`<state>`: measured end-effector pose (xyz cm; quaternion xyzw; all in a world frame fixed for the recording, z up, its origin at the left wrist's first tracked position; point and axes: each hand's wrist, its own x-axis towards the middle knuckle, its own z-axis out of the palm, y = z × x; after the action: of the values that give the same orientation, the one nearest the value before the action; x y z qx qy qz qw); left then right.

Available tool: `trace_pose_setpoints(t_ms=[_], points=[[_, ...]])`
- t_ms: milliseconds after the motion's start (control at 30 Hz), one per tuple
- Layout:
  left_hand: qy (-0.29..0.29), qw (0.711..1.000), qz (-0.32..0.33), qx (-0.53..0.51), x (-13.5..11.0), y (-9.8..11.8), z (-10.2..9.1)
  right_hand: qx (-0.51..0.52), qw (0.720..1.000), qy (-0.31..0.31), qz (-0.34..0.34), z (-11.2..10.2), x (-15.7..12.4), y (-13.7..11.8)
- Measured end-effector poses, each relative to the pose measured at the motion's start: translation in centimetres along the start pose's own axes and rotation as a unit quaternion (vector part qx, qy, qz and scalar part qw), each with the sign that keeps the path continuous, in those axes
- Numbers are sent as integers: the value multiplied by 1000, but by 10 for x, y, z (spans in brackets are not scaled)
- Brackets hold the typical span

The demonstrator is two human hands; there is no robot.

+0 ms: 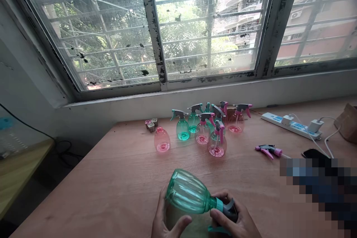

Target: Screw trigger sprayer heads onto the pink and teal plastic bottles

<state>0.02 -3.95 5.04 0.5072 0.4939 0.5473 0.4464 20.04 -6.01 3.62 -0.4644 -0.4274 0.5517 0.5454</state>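
Observation:
A green translucent spray bottle (189, 192) lies tilted in the air above the near table, its base to the left and its neck to the right. My right hand (241, 221) is closed around its dark grey spray head (230, 211), thumb near the teal collar. The teal trigger (219, 230) points down below that hand. My left hand (164, 219) cups the base end, with fingers against the bottle's left side and the thumb apart underneath. The fingers behind the bottle are partly hidden.
Several pink and green spray bottles (202, 134) stand by the wall. Left of them is a headless pink bottle (162, 140) near small dark blocks (151, 124). A loose pink spray head (269, 151), power strip (290, 124), phone (316, 153) and brown bag (347, 122) lie rightward.

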Motion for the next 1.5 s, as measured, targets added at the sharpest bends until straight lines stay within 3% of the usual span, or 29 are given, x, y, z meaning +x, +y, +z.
trace_pose_setpoints(t_ms=[167,433,700,900,1133,1333,1500], points=[[11,999,-30,-10,1,0,1,-9,1000,12,-18,1,0,-1],[6,1000,-15,17,1,-4,0,4,1000,12,14,2,-1,-3],[18,999,-35,6,-1,10,3,-6,1000,2,-9,1,-1,-4],[-1,1000,-9,11,0,3,2,13,999,2,31,1,-1,-2],[6,1000,-27,6,0,0,0,-12,1000,4,-6,1,-1,-3],[3,1000,-13,23,1,2,2,20,998,23,47,6,-3,-7],[8,1000,-12,15,0,3,1,-5,1000,16,6,5,-2,-9]])
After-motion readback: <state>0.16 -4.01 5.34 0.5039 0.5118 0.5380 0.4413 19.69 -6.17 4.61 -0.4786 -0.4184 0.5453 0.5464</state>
